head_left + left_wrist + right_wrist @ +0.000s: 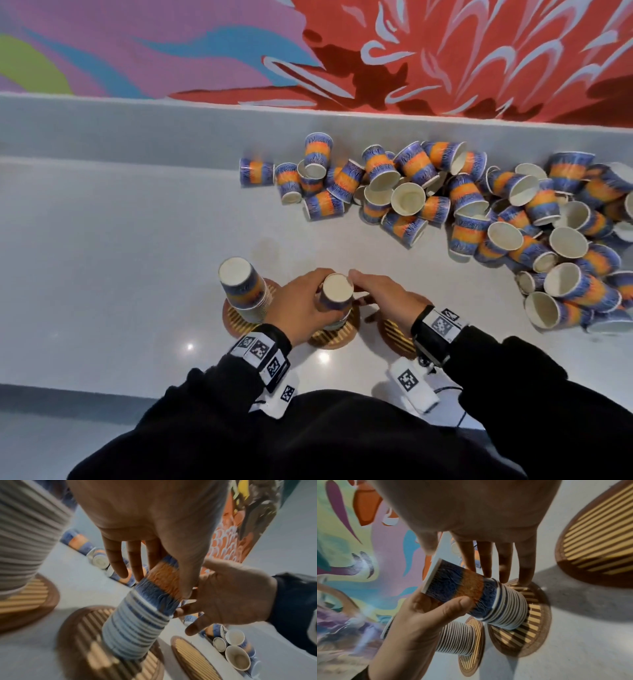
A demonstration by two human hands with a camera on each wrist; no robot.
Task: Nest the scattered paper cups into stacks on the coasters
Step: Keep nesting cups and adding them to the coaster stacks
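Behind the grey counter [137, 240] a bright mural [445, 51] is filling the wall, and loose cups [479, 212] are lying heaped at the right. The left hand [301, 308] is gripping the top cup of the middle stack [337, 291], probably seating it on the middle coaster [334, 337]. The right hand [383, 296] is hovering just beside it, fingers straight and holding nothing, likely to steady it; another stack [245, 291] is standing on the left coaster [236, 317], and the right coaster [394, 330] is carrying no cups.

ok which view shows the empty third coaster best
The left wrist view: the empty coaster lies whole and bare beside the middle stack. The right wrist view crops it at the frame edge. In the head view the right hand mostly hides it.
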